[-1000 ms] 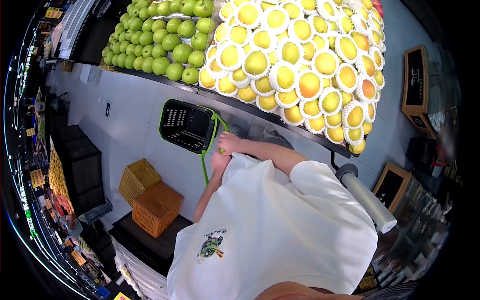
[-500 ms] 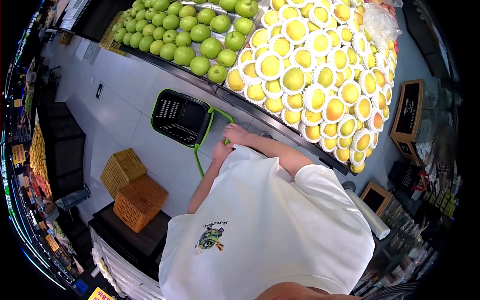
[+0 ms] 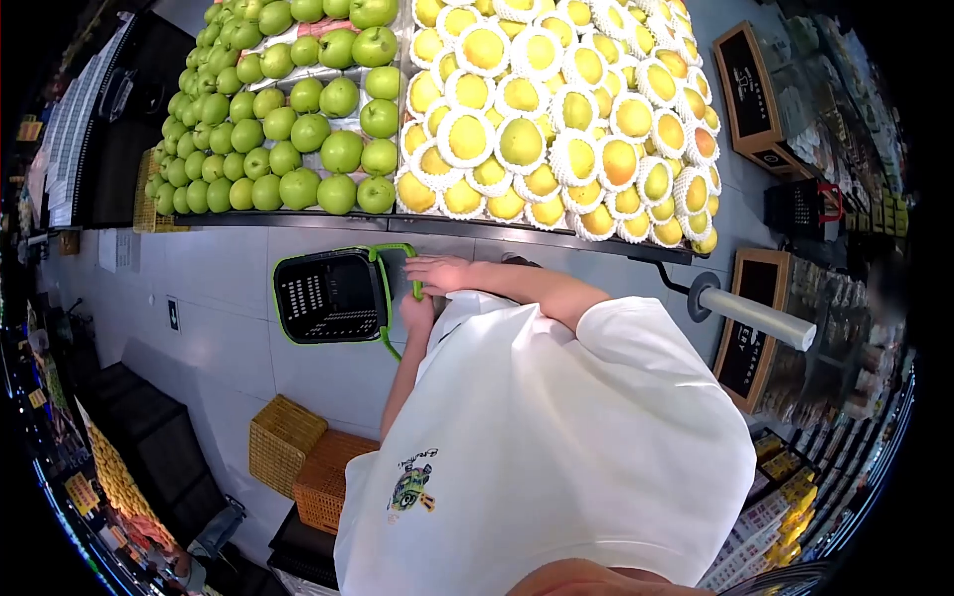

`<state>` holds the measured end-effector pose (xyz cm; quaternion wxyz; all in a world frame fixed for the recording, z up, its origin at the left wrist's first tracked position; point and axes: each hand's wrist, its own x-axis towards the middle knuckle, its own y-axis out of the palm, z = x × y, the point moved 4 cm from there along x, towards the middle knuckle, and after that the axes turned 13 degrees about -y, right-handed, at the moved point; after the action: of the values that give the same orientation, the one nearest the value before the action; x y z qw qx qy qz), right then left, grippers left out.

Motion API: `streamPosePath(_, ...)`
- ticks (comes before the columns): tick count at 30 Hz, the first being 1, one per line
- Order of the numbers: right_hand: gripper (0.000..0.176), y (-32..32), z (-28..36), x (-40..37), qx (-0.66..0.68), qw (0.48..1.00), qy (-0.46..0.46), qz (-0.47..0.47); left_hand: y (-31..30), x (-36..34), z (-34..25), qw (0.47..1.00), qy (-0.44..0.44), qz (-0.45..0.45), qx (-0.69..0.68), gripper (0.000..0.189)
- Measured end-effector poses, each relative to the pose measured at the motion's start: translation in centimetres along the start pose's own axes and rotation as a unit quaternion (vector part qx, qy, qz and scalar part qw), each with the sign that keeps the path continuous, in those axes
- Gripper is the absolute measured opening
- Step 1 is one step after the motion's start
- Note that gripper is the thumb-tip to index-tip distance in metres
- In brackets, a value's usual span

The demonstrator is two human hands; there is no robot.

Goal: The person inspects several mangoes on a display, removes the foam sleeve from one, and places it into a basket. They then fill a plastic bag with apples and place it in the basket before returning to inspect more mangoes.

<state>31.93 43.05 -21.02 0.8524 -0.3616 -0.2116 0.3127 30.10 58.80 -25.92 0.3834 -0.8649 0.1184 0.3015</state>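
A black shopping basket (image 3: pixel 333 298) with green rims and a green handle (image 3: pixel 413 260) hangs in front of me. My left hand (image 3: pixel 417 312) is closed around the handle near its end. Just above it, my right hand (image 3: pixel 440 273) lies across the handle with its fingers stretched out and slightly apart. The basket's inside is dark, with no item visible in it. Green apples (image 3: pixel 341 151) and yellow fruits in white foam nets (image 3: pixel 520 141) are piled on the display stand beyond the basket.
The display stand's dark front edge (image 3: pixel 477 228) runs just beyond my hands. A roll of plastic bags (image 3: pixel 760 318) sticks out at right. Two wicker baskets, one yellow (image 3: pixel 283 437) and one brown (image 3: pixel 326 482), are at lower left. Wood-framed signs (image 3: pixel 755 323) stand at right.
The view has turned, so the fruit stand now lies nearly level and further left. The shopping basket has shifted left and down in view. My right hand's fingers have straightened over the handle.
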Motion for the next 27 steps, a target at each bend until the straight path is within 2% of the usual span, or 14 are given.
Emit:
streamPosePath(2, 0.052, 0.0, 0.3, 0.1, -0.018, 1.000, 0.006, -0.012, -0.2, 1.4, 0.7, 1.000, 0.012, 0.005, -0.026, 0.032)
streamPosePath(4, 0.052, 0.1, 0.0, -0.1, -0.016, 0.997, 0.023, -0.066, -0.8, 1.9, -0.1, 0.999, 0.040, -0.014, -0.019, 0.032)
streamPosePath(6, 0.050, -0.3, -0.4, -0.8, 0.136, 0.976, 0.148, -0.085, -0.9, 3.9, 0.6, 0.996, -0.006, 0.028, -0.088, 0.032)
streamPosePath(7, 0.042, 0.3, -1.0, -1.7, 0.137, 0.958, 0.222, -0.118, -0.8, 4.7, 0.5, 0.992, -0.021, 0.052, -0.110, 0.033)
streamPosePath(8, 0.042, 0.5, -1.4, -2.7, 0.133, 0.955, 0.234, -0.127, -1.0, 5.4, 0.2, 0.993, -0.013, 0.063, -0.103, 0.033)
streamPosePath(9, 0.036, 0.7, -2.0, -4.5, 0.281, 0.884, 0.327, -0.180, -1.4, 5.5, -0.3, 0.976, -0.065, 0.143, -0.153, 0.033)
streamPosePath(10, 0.030, 1.6, -2.5, -6.5, 0.420, 0.780, 0.404, -0.228, -1.4, 5.5, -0.7, 0.947, -0.120, 0.219, -0.201, 0.034)
streamPosePath(12, 0.024, 2.5, -3.4, -10.3, 0.408, 0.734, 0.408, -0.358, -1.2, 5.8, -1.6, 0.948, -0.108, 0.224, -0.198, 0.034)
streamPosePath(14, 0.020, 2.9, -3.5, -14.4, 0.384, 0.718, 0.426, -0.394, -1.1, 6.6, -0.6, 0.934, -0.120, 0.245, -0.230, 0.033)
streamPosePath(16, 0.020, 0.3, -0.6, -16.9, 0.394, 0.690, 0.449, -0.409, -1.3, 6.9, -1.4, 0.934, -0.122, 0.256, -0.218, 0.032)
streamPosePath(18, 0.018, 0.6, 0.5, -19.7, 0.410, 0.658, 0.436, -0.457, -0.8, 7.0, -0.4, 0.910, -0.144, 0.314, -0.231, 0.032)
streamPosePath(21, 0.020, -3.6, 5.0, -21.4, 0.413, 0.636, 0.436, -0.485, -0.5, 7.3, 0.3, 0.899, -0.151, 0.325, -0.250, 0.030)
streamPosePath(25, 0.024, -12.6, 11.1, -20.5, 0.391, 0.673, 0.371, -0.507, 0.6, 8.0, 0.7, 0.892, -0.166, 0.322, -0.271, 0.027)
streamPosePath(27, 0.024, -18.4, 13.4, -18.9, 0.381, 0.725, 0.326, -0.472, 0.8, 8.1, 0.3, 0.910, -0.150, 0.302, -0.240, 0.027)
